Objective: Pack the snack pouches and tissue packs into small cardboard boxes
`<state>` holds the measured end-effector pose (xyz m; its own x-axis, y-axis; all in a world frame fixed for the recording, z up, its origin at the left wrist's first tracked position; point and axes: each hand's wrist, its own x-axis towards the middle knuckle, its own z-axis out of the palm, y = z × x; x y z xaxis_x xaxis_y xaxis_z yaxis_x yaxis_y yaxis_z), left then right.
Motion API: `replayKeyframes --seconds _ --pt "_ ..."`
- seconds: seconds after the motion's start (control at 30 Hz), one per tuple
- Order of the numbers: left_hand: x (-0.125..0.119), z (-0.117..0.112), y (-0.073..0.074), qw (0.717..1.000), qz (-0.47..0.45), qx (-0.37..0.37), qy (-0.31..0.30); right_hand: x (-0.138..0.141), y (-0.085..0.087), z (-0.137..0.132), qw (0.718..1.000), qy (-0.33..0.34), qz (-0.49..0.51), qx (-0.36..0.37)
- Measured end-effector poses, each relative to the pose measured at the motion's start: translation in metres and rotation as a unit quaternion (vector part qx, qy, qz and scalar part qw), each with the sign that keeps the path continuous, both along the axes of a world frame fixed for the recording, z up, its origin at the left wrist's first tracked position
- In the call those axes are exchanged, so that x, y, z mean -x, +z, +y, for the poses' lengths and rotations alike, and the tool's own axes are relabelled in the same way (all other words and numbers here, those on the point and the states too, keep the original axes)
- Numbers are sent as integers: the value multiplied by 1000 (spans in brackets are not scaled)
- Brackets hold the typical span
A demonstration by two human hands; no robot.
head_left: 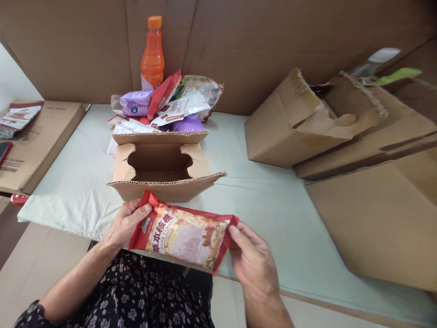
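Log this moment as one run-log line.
left hand: grips red snack packet, left end | right hand: grips its right end | small cardboard box: open, behind packet | orange drink bottle: upright at back

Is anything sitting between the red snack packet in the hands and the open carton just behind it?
Nothing visible does. The snack packet, held by the left hand and right hand, sits right before the carton, whose near flap folds outward. The two side flaps lean inward, narrowing the opening.
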<state>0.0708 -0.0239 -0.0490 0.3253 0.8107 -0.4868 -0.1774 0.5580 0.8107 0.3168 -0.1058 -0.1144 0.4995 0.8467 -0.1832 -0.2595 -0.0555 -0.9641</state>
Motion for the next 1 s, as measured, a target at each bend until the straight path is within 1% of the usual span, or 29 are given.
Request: replayKeyframes --seconds 0.07,0.1,0.13,0.17,0.2,0.23,0.27,0.33,0.37,0.4,0.43,0.47,0.5,0.53,0.63,0.7,0.77,0.83,0.9,0.93,1.0 --pt "3 -1 1 1000 18 -6 -14 -9 6 -4 997 1 -72 -35" --pt "5 -1 2 999 32 -14 -30 -13 11 -6 992 19 -113 -48" --pt "6 -2 4 997 46 -26 -52 -17 16 -7 985 52 -158 -54" --pt "6 -3 5 994 58 -45 -79 -19 23 -8 972 101 -205 -51" --pt "5 -4 7 989 70 -71 -111 -20 31 -8 953 161 -254 -39" --pt "4 -6 9 980 82 -105 -147 -18 39 -7 928 223 -299 -21" --pt "2 -7 11 967 98 -145 -187 -14 47 -6 898 284 -337 0" --pt "-3 -10 16 928 133 -227 -264 -2 62 -1 831 394 -390 42" --pt "-5 -11 18 907 149 -262 -296 5 68 1 800 438 -406 59" --pt "-6 -12 20 888 160 -288 -319 11 72 2 774 474 -414 70" --pt "-7 -13 21 875 167 -306 -334 17 75 3 757 499 -415 76" --pt "-7 -14 21 868 172 -319 -341 22 76 3 750 513 -410 76" --pt "-7 -15 20 864 176 -328 -340 25 76 2 752 517 -402 74" --pt "-6 -15 19 863 179 -333 -334 28 75 1 760 516 -388 71" --pt "-4 -16 13 872 181 -331 -311 34 66 -4 788 511 -337 73" --pt "-5 -15 9 878 186 -323 -301 38 59 -5 805 494 -319 77" --pt "-6 -15 9 884 194 -311 -291 41 54 -6 824 464 -316 75" --pt "-6 -14 14 891 190 -299 -283 41 51 -5 842 447 -291 77" --pt "-3 -14 23 897 172 -304 -271 36 50 -7 867 437 -227 82" --pt "1 -13 29 897 163 -319 -260 32 50 -9 885 416 -193 87" --pt "10 -13 41 888 146 -376 -222 18 50 -16 926 333 -148 97"
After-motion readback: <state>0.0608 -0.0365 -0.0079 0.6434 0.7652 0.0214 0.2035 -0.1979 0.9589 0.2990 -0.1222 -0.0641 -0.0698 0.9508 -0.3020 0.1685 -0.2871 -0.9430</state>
